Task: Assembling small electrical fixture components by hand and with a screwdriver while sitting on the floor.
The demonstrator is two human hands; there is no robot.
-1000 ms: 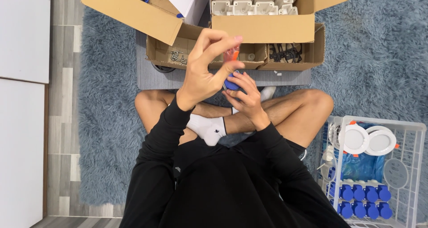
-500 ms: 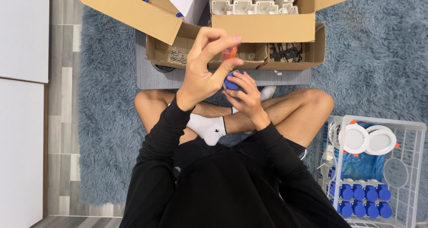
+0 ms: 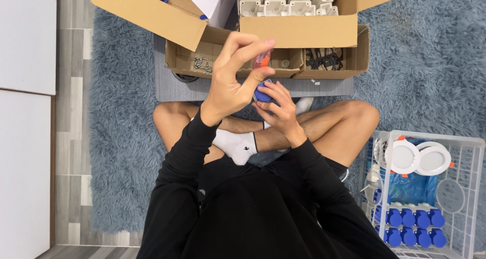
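My left hand [image 3: 230, 87] is raised over my crossed legs, fingers pinched shut on a small orange-handled tool [image 3: 261, 60], likely a screwdriver; only the translucent handle shows, the tip is hidden. My right hand [image 3: 277, 107] sits just below it, closed around a small round blue plastic part [image 3: 262, 93], mostly covered by my fingers. Part looks light, rigid and smooth, so probably slippery; I judge gripping it by the rim with fingertips is best, leaving the top face free for the tool. Tool is thin and light, so a pinch near the handle top works. Ahead on the grey bench [image 3: 172, 89]: an open cardboard box [image 3: 298, 31] with loose screws [image 3: 201, 63] and black cables [image 3: 324, 59] in its compartments. To my right a white wire basket [image 3: 473, 152] holds more blue parts [image 3: 410, 223] and round white fittings [image 3: 405, 156]. Blue shag rug [image 3: 121, 137] underneath.
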